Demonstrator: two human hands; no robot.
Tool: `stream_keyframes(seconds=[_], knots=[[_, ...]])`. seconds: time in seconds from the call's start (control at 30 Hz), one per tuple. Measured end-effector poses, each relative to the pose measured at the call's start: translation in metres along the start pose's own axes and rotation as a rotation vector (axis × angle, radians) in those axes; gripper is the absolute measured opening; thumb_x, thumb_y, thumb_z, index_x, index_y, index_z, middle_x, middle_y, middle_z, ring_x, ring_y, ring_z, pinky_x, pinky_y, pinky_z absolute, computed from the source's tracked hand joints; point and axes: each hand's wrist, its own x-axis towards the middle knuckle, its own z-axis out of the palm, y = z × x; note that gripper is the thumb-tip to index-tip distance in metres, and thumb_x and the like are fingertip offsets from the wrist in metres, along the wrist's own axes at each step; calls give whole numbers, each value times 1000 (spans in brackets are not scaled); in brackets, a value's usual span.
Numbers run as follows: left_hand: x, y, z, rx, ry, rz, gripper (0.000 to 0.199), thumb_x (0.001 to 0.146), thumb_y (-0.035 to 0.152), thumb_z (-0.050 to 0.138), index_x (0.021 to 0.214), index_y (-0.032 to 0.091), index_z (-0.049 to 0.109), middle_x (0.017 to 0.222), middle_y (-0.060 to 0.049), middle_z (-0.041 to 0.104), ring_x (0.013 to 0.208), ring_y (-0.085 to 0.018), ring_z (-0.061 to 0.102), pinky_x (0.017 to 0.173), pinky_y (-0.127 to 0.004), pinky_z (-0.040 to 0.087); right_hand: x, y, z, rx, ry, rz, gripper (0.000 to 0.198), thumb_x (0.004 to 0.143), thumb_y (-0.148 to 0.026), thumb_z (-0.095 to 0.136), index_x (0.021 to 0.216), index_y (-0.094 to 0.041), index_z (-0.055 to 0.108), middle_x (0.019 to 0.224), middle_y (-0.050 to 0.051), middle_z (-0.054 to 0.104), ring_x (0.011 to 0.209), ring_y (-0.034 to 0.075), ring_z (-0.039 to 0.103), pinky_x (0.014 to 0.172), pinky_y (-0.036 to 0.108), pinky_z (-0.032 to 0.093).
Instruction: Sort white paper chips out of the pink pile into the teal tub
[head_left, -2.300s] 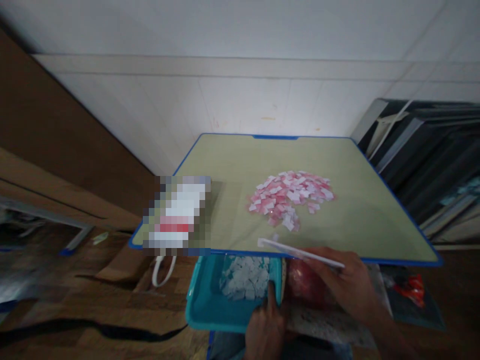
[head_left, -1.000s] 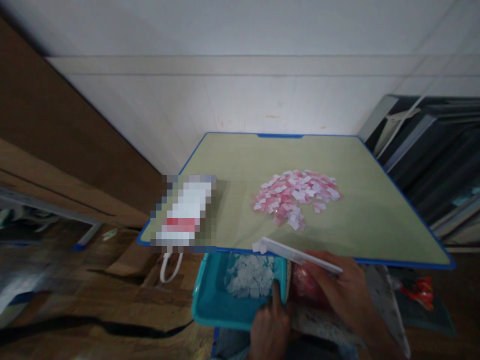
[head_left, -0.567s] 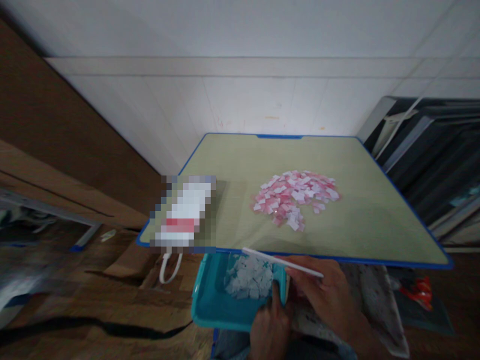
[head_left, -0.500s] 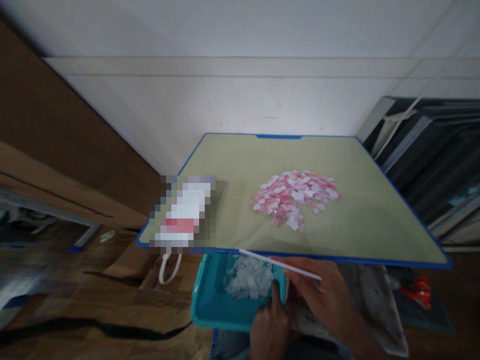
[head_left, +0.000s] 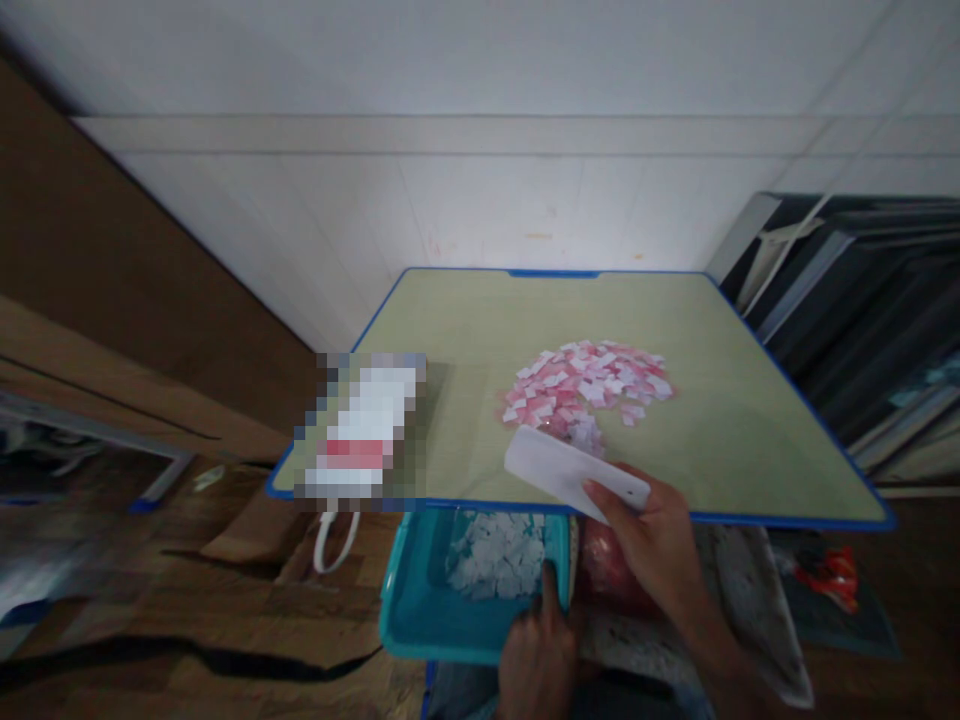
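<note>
My right hand [head_left: 656, 525] is closed on a flat white plastic scraper [head_left: 566, 470] with a rounded end and a small hole near the grip. The scraper is held over the front edge of the board, partly hiding the pile of small pink and white pieces [head_left: 600, 375]. My left hand [head_left: 538, 655] grips the front right corner of a teal tray [head_left: 427, 630], its index finger stretched inside along the right wall. White flat pieces [head_left: 499, 555] lie in the tray, close to that fingertip.
The blue-edged folding table [head_left: 465, 320] stands against a white wall. A blurred-out white device [head_left: 367, 420] with a looped strap lies at its left. Under the front edge is a red bundle [head_left: 607, 565]. Dark panels [head_left: 870, 290] lean at the right; a wooden cabinet [head_left: 150, 280] stands left.
My right hand has turned the scraper from edge-on to show its flat face and raised it slightly over the board. My left hand stays at the tray.
</note>
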Motion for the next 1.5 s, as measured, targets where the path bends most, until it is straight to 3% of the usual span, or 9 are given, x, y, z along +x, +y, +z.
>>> stream_keyframes(seconds=[0.23, 0.53, 0.67, 0.8, 0.93, 1.07, 1.2, 1.37, 1.5], knots=[[1, 2, -5, 0, -45, -13, 48, 60, 42, 64, 104, 26, 56, 128, -20, 43, 73, -23, 63, 59, -35, 53, 2, 17, -36, 26, 150, 151, 22, 69, -32, 61, 80, -14, 67, 69, 3, 71, 61, 20, 65, 52, 26, 52], [2, 0, -6, 3, -73, -8, 61, 61, 42, 64, 118, 29, 47, 126, -22, 45, 73, -24, 63, 60, -36, 53, 0, 32, -58, 30, 320, 30, 19, 69, -30, 64, 79, -14, 67, 68, 4, 71, 57, 20, 65, 47, 26, 53], [3, 0, -2, 12, -66, -19, 58, 60, 45, 63, 114, 30, 51, 126, -21, 45, 73, -23, 64, 60, -34, 53, 6, 13, -30, -58, 127, -207, 19, 79, -26, 52, 88, -16, 66, 74, 4, 71, 61, 18, 66, 51, 26, 54], [5, 2, 2, 64, -125, -79, 64, 59, 45, 63, 120, 35, 44, 129, -20, 42, 76, -23, 63, 64, -34, 52, 14, 8, -2, -85, -177, -552, 25, 84, -21, 43, 97, -22, 65, 95, 2, 69, 87, 15, 64, 81, 28, 50], [8, 1, 3, 43, -215, -85, 69, 63, 42, 62, 126, 33, 36, 132, -22, 37, 84, -24, 62, 70, -35, 51, 13, 16, 10, -93, -297, -688, 29, 84, -17, 41, 105, -19, 62, 104, 3, 65, 97, 12, 59, 87, 26, 47], [10, 1, 0, 14, -225, -47, 64, 66, 38, 61, 125, 31, 37, 133, -24, 34, 80, -25, 62, 67, -37, 52, 2, 22, 15, -192, -269, -767, 30, 84, -12, 40, 105, -15, 60, 109, 8, 62, 102, 13, 56, 90, 29, 45], [10, 2, -5, 33, -210, -78, 65, 68, 31, 59, 128, 34, 32, 114, -17, 54, 75, -23, 63, 63, -36, 52, -4, 26, 15, -354, -206, -876, 30, 84, -9, 39, 105, -15, 60, 110, 9, 62, 104, 15, 55, 90, 31, 45], [11, 4, -7, 41, -281, -108, 55, 71, 24, 54, 124, 31, 40, 135, -20, 32, 81, -25, 62, 68, -38, 52, 1, 41, -3, -390, -181, -869, 33, 83, -11, 38, 111, -12, 56, 111, 12, 61, 107, 17, 53, 90, 34, 45], [11, 4, -9, -6, -309, -124, 52, 66, 33, 62, 117, 31, 48, 137, -20, 31, 86, -26, 61, 72, -37, 50, 6, 56, -30, -377, -178, -808, 38, 82, -9, 40, 117, -19, 51, 112, 9, 61, 105, 17, 54, 89, 36, 46]])
